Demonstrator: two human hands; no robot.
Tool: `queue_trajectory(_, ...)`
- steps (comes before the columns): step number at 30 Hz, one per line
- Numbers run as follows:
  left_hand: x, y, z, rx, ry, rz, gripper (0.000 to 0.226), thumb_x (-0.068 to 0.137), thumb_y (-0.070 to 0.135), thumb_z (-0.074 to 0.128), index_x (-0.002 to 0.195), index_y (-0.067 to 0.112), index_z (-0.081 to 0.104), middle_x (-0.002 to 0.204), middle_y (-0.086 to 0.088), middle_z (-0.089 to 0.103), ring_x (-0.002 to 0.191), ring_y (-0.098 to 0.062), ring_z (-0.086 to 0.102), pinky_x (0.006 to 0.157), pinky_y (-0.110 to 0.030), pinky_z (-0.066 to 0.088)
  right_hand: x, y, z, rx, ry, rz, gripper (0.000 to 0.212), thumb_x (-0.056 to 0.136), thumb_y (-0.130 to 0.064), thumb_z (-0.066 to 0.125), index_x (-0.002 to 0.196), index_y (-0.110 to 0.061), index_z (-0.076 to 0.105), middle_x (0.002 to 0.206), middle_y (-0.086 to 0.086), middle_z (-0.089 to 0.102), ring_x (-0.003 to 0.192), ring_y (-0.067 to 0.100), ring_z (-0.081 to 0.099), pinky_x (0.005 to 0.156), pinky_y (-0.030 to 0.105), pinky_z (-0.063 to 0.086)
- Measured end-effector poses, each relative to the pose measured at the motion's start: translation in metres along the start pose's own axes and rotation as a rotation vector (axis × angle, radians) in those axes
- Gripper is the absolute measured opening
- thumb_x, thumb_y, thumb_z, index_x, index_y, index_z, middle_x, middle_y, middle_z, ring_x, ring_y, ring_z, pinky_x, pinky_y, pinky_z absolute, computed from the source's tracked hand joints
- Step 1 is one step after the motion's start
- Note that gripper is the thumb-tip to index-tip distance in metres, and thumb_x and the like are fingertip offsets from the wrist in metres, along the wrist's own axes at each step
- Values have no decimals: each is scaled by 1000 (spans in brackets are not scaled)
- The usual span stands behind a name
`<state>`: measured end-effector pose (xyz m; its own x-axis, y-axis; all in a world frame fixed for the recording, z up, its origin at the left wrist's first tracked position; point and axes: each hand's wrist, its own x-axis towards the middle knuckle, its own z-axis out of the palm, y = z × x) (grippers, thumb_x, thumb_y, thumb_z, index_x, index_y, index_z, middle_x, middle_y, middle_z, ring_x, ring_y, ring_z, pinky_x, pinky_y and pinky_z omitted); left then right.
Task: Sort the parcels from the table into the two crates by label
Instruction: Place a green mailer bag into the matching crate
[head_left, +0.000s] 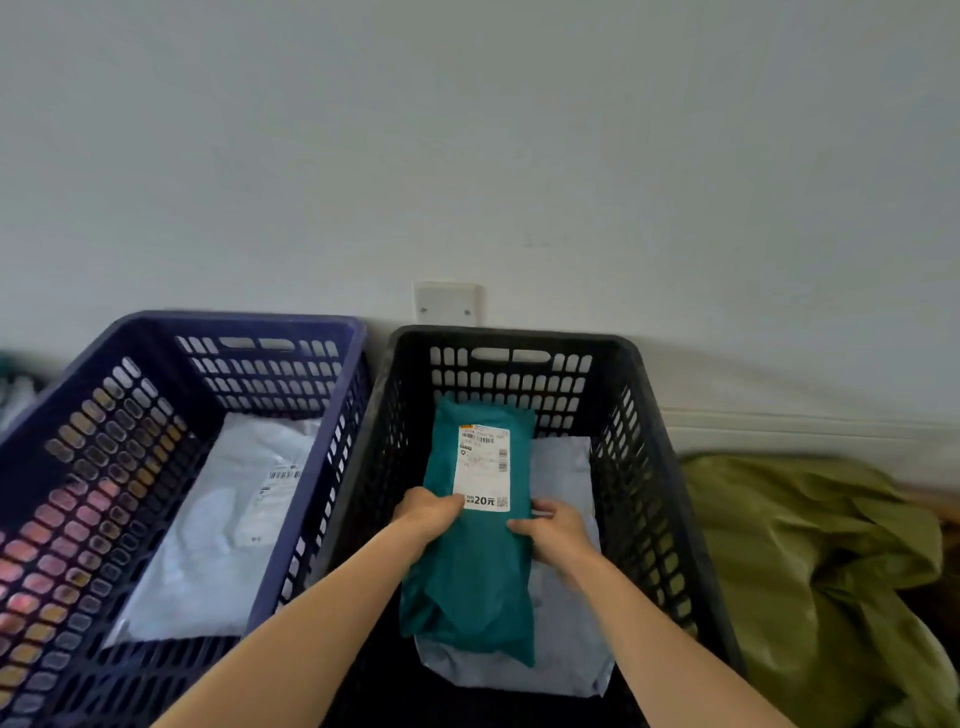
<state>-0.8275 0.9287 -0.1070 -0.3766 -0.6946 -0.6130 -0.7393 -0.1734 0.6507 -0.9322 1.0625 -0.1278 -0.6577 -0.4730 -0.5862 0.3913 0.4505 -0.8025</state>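
Plain pale grey-white wall (467, 130) fills the upper half; light dim and flat. White wall plate (448, 302) with two screws, low on the wall. Pale horizontal strip (810, 426) along the wall base at right. Crumpled olive-green sheet (810, 561) lower right.

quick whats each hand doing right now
Left hand: holds the teal parcel at its left edge.
Right hand: holds the same parcel at its right edge.

Both bare arms reach forward, hands close together.
The left hand (428, 512) and right hand (558, 530) each curl their fingers round one side edge of a teal parcel (478, 566), backs upward.
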Motion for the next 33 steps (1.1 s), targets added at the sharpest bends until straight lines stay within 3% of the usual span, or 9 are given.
queue_trajectory(2, 8, -3, 5, 47, 30, -22, 68, 87, 42, 62, 137, 1, 42, 134, -15, 53, 118, -32, 55, 97, -37, 48, 7, 3, 2, -23, -19, 16, 41, 80, 5, 69, 118, -4, 55, 113, 14, 65, 99, 27, 66, 80, 35, 57)
queue_trajectory(4, 14, -6, 9, 77, 41, -48, 71, 88, 42, 61, 139, 0, 36, 136, -15, 50, 121, -32, 53, 97, -36, 47, 15, 8, 5, -40, -29, 34, 43, 80, 8, 68, 120, -1, 54, 112, 14, 65, 99, 28, 65, 85, 39, 56)
queue_trajectory(9, 29, -16, 15, 96, 36, -106, 66, 88, 38, 63, 137, 3, 39, 136, -14, 51, 119, -31, 54, 99, -38, 47, 31, 18, 9, -99, -42, 54, 50, 79, 14, 67, 125, 5, 50, 117, 20, 62, 98, 27, 62, 88, 37, 54)
queue_trajectory(16, 36, -26, 24, 191, 59, -178, 66, 97, 27, 49, 147, 1, 15, 146, -20, 37, 129, -34, 44, 104, -36, 41, 42, 31, 21, -158, -73, 45, 41, 80, 16, 63, 119, 10, 54, 109, 16, 62, 93, 24, 59, 89, 36, 52)
queue_trajectory(22, 35, -31, 22, 174, 23, -165, 71, 93, 23, 54, 149, 3, 15, 144, -18, 42, 128, -32, 46, 105, -36, 41, 46, 32, 21, -215, -123, 76, 43, 81, 14, 62, 122, 9, 51, 115, 17, 62, 95, 24, 59, 82, 31, 51)
queue_trajectory(24, 31, -31, 20, 147, 11, -152, 72, 91, 25, 58, 148, 5, 19, 141, -15, 45, 124, -30, 49, 103, -37, 44, 45, 28, 18, -239, -141, 80, 49, 80, 12, 64, 126, 8, 48, 119, 19, 61, 97, 24, 58, 88, 32, 51)
queue_trajectory(27, 24, -27, 14, 138, 29, -120, 66, 87, 25, 61, 143, 8, 30, 137, -14, 50, 120, -30, 52, 100, -38, 46, 36, 11, 11, -299, -164, 38, 50, 83, 2, 68, 128, 3, 47, 116, 13, 57, 96, 19, 53, 83, 26, 47)
queue_trajectory(30, 5, -11, 3, 189, 71, -46, 50, 90, 13, 50, 138, 6, 38, 135, -15, 50, 120, -31, 51, 100, -35, 44, 30, -14, 5, -314, -161, -32, 54, 84, -3, 70, 131, -1, 45, 115, 10, 54, 95, 17, 51, 81, 25, 45)
queue_trajectory(33, -10, 13, -10, 210, 101, 40, 48, 93, 6, 44, 141, 8, 36, 136, -15, 49, 118, -29, 52, 93, -32, 44, 27, -39, 2, -324, -164, -106, 57, 84, -5, 70, 134, -2, 44, 126, 12, 56, 104, 21, 56, 89, 30, 48)
